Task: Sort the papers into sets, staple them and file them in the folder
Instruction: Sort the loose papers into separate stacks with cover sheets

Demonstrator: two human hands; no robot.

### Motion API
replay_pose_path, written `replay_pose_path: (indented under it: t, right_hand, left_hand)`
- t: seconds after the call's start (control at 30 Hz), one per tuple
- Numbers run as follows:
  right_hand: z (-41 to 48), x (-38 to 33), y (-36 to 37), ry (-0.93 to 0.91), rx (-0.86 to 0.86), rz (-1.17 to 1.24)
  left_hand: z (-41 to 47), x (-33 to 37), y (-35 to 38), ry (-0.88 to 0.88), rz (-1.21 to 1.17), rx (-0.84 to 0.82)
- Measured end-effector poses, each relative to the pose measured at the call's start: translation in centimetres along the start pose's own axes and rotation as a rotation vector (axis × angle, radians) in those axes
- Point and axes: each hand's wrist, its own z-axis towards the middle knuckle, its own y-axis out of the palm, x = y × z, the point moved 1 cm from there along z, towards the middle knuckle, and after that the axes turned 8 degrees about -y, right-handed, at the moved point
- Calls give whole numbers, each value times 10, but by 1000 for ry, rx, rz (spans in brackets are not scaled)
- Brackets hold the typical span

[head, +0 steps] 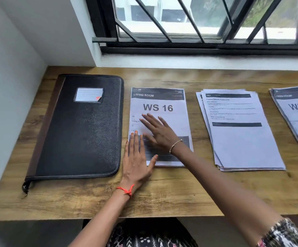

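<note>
Head view: we are still sorting; our left hand (pixel 135 157) and right hand (pixel 158 130), both flat and grasping nothing, press the WS 16 pile (pixel 159 111) mid-frame, folder (pixel 80 125) closed at left; stapling probably comes next.

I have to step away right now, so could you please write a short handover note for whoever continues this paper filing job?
Left hand: open, flat across the lower left edge of the WS 16 set and the desk.
Right hand: open, flat on the middle of that set.
Folder: closed, left of the WS 16 set.
Loose fanned stack: to the right of the set. WS 17 pile: at the far right edge.
Done: papers lie in three piles.
Left: stapling (no stapler in view, staples cannot be made out), opening the folder and filing.
</note>
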Motion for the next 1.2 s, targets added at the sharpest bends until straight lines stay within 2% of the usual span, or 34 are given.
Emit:
replay_pose_path:
  t: [0.07,0.27,0.67,1.0,1.2]
  right_hand:
    - [-7,-6,16,-26,-61,-64]
    - [-10,-5,30,-20,15,-169]
    - [-10,-6,28,-10,33,-164]
    - [-10,-5,31,-30,45,-190]
    - [-10,-4,33,-15,35,-166]
  left_hand:
    - [-1,0,3,-37,-4,-13]
    - [-4,0,6,-70,-56,26]
    - [12,7,1,-151,-161,65]
    - [38,-2,0,-126,-234,108]
    - [38,-2,5,-136,-193,119]
